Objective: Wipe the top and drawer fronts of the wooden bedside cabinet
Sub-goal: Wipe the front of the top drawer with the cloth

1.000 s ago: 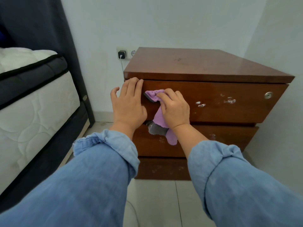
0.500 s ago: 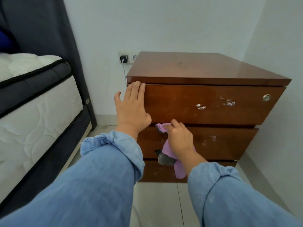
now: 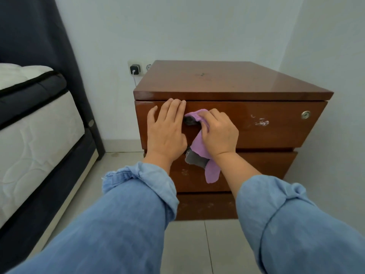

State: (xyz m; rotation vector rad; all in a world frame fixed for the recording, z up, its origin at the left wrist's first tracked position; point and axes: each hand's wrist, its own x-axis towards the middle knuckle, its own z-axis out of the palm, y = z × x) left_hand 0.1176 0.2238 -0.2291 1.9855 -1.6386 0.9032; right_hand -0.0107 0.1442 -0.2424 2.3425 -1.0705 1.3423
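Note:
The wooden bedside cabinet [image 3: 246, 84] stands in a room corner with a glossy brown top and stacked drawer fronts. My left hand [image 3: 167, 131] lies flat with straight fingers on the left part of the top drawer front [image 3: 276, 125]. My right hand [image 3: 219, 131] grips a purple and grey cloth [image 3: 199, 147] and presses it against the same drawer front, just right of my left hand. The cloth's loose end hangs down over the middle drawer [image 3: 256, 167]. White scuff marks [image 3: 260, 121] and a round metal lock [image 3: 305, 114] show on the top drawer.
A bed with a white mattress [image 3: 33, 135] and dark frame stands close on the left. A wall socket with a black plug [image 3: 135, 68] sits behind the cabinet's left corner. White walls close in behind and to the right. Pale floor tiles [image 3: 197, 250] lie in front.
My right hand with the cloth went down to the middle drawer half a second ago and has come back up to the top drawer front. My left hand stayed on the top drawer.

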